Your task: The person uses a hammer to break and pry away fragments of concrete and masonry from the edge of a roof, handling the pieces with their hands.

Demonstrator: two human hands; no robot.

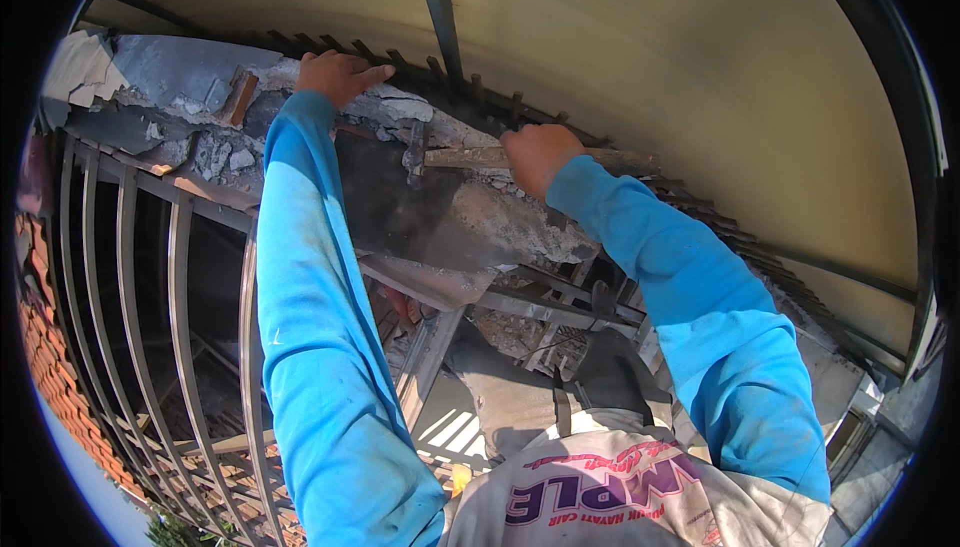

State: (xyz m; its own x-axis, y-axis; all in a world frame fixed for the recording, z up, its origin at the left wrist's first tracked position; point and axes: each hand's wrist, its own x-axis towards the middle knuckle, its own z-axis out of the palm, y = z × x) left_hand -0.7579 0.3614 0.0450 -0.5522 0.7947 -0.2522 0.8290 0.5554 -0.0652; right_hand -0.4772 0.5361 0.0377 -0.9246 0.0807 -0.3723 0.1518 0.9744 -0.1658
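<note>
My right hand (541, 158) is closed around the wooden handle of a hammer (468, 158). Its metal head points left and lies against a broken concrete ledge (510, 215). Farther left, my left hand (341, 78) rests on the ledge's rough top edge, thumb stretched out to the right and fingers laid over the far side. Grey rubble (225, 157) and a piece of reddish brick (239, 98) sit in the broken part left of that hand. Dark dust or shadow covers the ledge below the hammer head.
A row of thin metal bars (478, 92) runs behind the ledge, under a yellowish translucent panel (660, 47) in a dark frame. Curved metal railings (180, 297) stand at the left, with orange roof tiles (62, 367) beyond. Below me are metal beams (428, 362) and debris.
</note>
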